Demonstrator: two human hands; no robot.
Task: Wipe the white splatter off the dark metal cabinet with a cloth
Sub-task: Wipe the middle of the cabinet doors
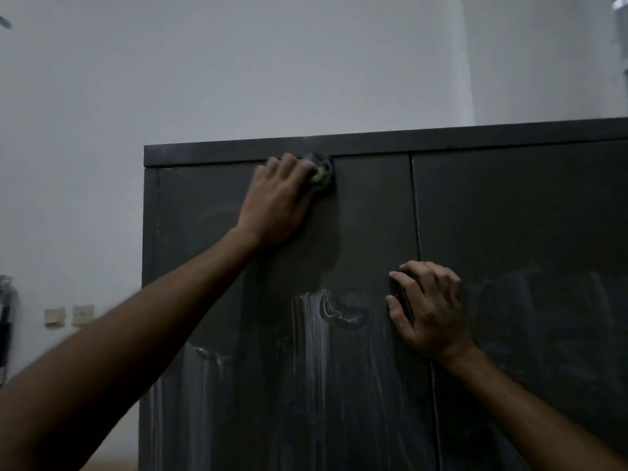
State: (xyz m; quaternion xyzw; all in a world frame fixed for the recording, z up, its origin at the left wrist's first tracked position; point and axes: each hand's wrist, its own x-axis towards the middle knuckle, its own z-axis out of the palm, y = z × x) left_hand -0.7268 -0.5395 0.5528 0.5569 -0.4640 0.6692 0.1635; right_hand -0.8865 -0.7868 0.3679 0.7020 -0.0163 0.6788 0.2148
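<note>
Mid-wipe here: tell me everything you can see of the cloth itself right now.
The cloth is mostly hidden: a small bunched wad, dark grey with a bright green patch, showing past the fingertips of the left hand. That hand presses it against the left door of the cabinet, right up at the door's top edge under the top strip. Its material is too blurred to tell.

Most of the cloth [319, 173] is covered by the left hand [277, 202]; only a blurred grey and green bunch is seen past its fingers [289, 161]. The cabinet [373, 212] is cut off at the right and bottom edges. Below the right hand's [430, 307] fingers [404, 283], a dark part is half hidden and cannot be identified.
</note>
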